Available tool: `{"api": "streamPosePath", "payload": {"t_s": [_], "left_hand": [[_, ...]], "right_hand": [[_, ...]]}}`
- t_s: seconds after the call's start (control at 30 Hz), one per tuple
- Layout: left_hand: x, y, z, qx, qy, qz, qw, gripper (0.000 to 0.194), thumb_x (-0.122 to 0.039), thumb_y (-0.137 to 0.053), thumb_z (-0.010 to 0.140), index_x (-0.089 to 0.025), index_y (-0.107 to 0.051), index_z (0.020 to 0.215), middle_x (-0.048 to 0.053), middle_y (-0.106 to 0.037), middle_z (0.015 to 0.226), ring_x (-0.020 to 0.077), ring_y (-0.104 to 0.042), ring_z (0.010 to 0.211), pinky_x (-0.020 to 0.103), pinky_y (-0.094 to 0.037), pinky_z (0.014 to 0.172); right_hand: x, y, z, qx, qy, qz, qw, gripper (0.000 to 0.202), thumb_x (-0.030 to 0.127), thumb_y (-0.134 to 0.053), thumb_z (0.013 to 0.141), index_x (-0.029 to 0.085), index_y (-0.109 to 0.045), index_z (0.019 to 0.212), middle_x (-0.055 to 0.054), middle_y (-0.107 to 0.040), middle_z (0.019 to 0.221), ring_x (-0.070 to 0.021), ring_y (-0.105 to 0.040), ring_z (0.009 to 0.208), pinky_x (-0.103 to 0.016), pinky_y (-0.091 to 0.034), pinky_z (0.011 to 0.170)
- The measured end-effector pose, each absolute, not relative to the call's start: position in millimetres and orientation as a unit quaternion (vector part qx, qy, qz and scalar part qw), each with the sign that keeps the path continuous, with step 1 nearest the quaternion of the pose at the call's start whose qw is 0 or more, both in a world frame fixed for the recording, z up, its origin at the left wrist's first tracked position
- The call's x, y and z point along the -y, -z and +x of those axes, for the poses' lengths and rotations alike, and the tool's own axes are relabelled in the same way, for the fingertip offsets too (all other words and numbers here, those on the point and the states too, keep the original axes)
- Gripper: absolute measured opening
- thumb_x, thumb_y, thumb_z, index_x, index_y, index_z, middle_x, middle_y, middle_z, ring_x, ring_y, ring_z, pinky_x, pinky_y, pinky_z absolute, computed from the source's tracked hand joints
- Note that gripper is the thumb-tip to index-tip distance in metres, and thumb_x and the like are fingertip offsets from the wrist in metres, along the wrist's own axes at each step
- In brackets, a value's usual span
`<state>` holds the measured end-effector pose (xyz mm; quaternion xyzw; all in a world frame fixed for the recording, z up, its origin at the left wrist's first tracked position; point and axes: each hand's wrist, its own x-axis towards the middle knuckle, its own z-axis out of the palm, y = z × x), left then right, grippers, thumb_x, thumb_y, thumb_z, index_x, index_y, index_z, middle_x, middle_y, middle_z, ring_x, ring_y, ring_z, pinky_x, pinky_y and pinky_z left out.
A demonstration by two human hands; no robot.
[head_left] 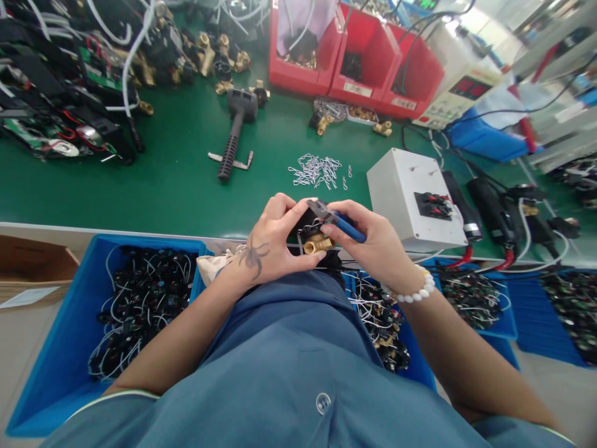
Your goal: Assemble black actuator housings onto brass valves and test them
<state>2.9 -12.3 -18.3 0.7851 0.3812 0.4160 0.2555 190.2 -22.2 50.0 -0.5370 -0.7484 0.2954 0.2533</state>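
Head view: my left grip is closed around a black part with a brass fitting, while my right grip is wrapped around blue-handled pliers. The brass fitting lies between the two, its long axis running crosswise; the left grip reaches beneath it, and the right grip sits close above its right-hand end. The pliers slant from the right grip up toward the left one, bringing their head over the black part; I cannot tell whether their jaws pinch anything. Straight ahead of both grips, on the green bench, lies a loose heap of wire clips. Ahead and left of the left grip rests a black mallet. Beside the right grip, farther right, stands a pale box. Well beyond the clips are red bins.
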Motion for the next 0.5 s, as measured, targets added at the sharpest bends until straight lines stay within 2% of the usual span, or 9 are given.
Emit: {"api": "streamPosePath", "payload": {"t_s": [0.17, 0.3, 0.5], "left_hand": [[12, 18, 5, -0.371, -0.432, 0.786, 0.239, 0.065, -0.043, -0.073, 0.074, -0.012, -0.057, 0.129, 0.010, -0.058, 0.105, 0.0264, -0.055, 0.102, 0.043, -0.051, 0.092], [12, 19, 9, -0.379, -0.429, 0.794, 0.203, 0.065, -0.046, -0.070, 0.074, -0.015, -0.057, 0.129, 0.009, -0.060, 0.104, 0.0268, -0.056, 0.102, 0.045, -0.050, 0.092], [13, 22, 12, -0.377, -0.423, 0.807, 0.167, 0.063, -0.045, -0.071, 0.073, -0.016, -0.056, 0.127, 0.010, -0.060, 0.108, 0.0271, -0.057, 0.103, 0.044, -0.050, 0.092]], "right_hand": [[26, -54, 186, 0.767, -0.255, -0.536, 0.244, 0.021, 0.024, -0.060, 0.088, 0.020, -0.067, 0.107, -0.003, -0.070, 0.101, -0.0169, -0.065, 0.089, -0.028, -0.053, 0.081], [29, -57, 185, 0.769, -0.255, -0.537, 0.235, 0.019, 0.022, -0.060, 0.087, 0.020, -0.067, 0.105, -0.003, -0.070, 0.097, -0.0172, -0.065, 0.087, -0.029, -0.053, 0.080], [33, -50, 181, 0.733, -0.277, -0.558, 0.272, 0.014, 0.018, -0.059, 0.087, 0.018, -0.064, 0.100, -0.001, -0.069, 0.094, -0.0154, -0.064, 0.083, -0.027, -0.052, 0.078]]}}
